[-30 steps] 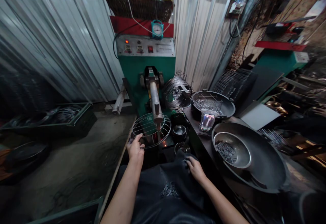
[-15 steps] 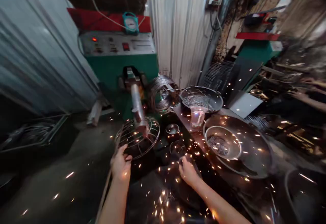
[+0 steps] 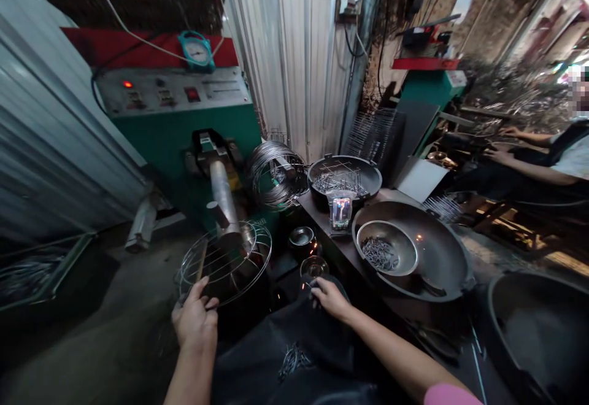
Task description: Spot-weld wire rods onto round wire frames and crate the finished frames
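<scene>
My left hand (image 3: pixel 197 318) is closed at the near left rim of a round wire rack (image 3: pixel 263 270), thumb up beside a thin brownish strip. The rack lies beneath the metal arm (image 3: pixel 224 199) of a green machine (image 3: pixel 184 126). To the right, my right hand (image 3: pixel 330 298) pinches a short piece of wire (image 3: pixel 309 286), its tip pointing left toward the rack. Small bent wire pieces (image 3: pixel 293 362) lie in a heap on the dark apron (image 3: pixel 257 347) over my lap. Two small round dishes, a nearer one (image 3: pixel 314 266) and a farther one (image 3: pixel 301 236), stand just beyond my right hand.
On the right, a metal bowl (image 3: pixel 409 264) of wire bits sits inside a wide black pan (image 3: pixel 453 270). Behind are a phone (image 3: pixel 341 213), another pan (image 3: pixel 375 178) with wire frames and a wire coil (image 3: pixel 262 175). A co-worker (image 3: pixel 543 159) sits far right.
The many flying sparks have faded to a few near my right hand. The view has swung right, and the co-worker now shows more fully. Both hands stay near the rack.
</scene>
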{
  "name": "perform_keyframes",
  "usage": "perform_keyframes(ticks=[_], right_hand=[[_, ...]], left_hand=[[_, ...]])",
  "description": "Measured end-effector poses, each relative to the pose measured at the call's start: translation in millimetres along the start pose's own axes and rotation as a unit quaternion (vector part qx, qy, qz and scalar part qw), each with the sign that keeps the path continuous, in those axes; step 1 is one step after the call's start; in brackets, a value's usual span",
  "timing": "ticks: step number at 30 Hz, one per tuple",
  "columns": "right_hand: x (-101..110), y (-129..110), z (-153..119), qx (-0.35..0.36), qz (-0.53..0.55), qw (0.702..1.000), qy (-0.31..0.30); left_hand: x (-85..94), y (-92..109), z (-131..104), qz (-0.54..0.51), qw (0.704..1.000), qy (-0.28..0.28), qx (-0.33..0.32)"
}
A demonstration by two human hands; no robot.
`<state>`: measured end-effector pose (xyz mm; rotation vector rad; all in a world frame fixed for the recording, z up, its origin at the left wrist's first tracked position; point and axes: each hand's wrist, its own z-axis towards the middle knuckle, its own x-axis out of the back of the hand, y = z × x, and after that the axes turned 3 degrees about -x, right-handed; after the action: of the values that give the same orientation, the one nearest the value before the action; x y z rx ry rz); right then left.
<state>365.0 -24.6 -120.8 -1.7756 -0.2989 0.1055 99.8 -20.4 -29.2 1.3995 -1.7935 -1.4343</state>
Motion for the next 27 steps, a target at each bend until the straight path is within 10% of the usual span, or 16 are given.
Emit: perform_keyframes(ticks=[8,15,27], right_hand=[[-83.1,-93.0,36.1,0.170,0.083,0.980,-0.057],[-96.3,-90.0,49.4,0.200,-0.129,0.971,-0.025],[-103.1,-94.5,53.1,0.137,0.002,0.989,-0.052]], left_hand=[[-9.4,-8.3,-9.9,-0.013,0.999,-0.003,-0.029],[-8.8,-12.7,2.7,0.001,0.997,-0.023,-0.073],[-11.0,-22.7,4.7,-0.012,0.997,-0.020,-0.068]])
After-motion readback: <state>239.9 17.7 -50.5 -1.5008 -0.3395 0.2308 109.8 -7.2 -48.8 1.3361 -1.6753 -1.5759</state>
